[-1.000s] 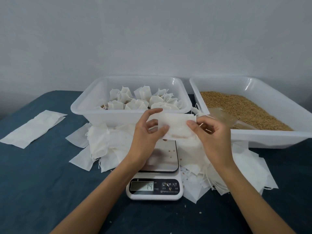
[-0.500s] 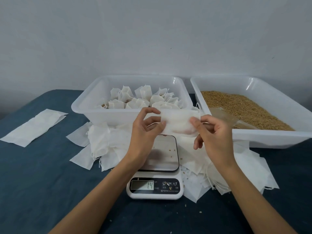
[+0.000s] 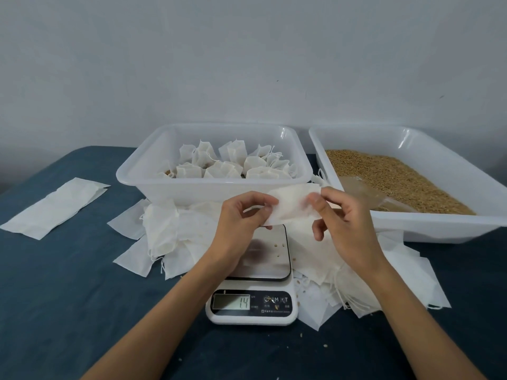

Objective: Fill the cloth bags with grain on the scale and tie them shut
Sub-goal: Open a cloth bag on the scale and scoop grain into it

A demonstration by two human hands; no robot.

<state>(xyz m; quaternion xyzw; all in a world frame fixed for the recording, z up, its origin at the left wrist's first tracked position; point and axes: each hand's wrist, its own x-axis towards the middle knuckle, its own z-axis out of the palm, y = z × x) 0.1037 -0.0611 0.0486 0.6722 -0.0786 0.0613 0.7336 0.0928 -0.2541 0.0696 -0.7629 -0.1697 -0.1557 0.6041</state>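
An empty white cloth bag [image 3: 292, 205] hangs flat above the scale, pinched at each end. My left hand [image 3: 241, 223] grips its left edge and my right hand [image 3: 340, 223] its right edge. Below them sits the white kitchen scale [image 3: 253, 305]; its steel platform [image 3: 270, 256] carries a few loose grains and the display reads 14. Brown grain [image 3: 397, 179] fills the white tray [image 3: 444, 229] at the right, with a clear scoop [image 3: 365, 192] lying in it. The white tub [image 3: 214, 190] behind the scale holds several tied, filled bags [image 3: 233, 165].
Loose empty bags are heaped left of the scale [image 3: 164, 237] and right of it [image 3: 384, 275]. A flat stack of bags [image 3: 55, 207] lies at the far left on the dark blue table [image 3: 68, 297]. Stray grains dot the table near the scale.
Both hands have lifted the bag a little and shifted their finger grip along its edges. The scale still reads 14.
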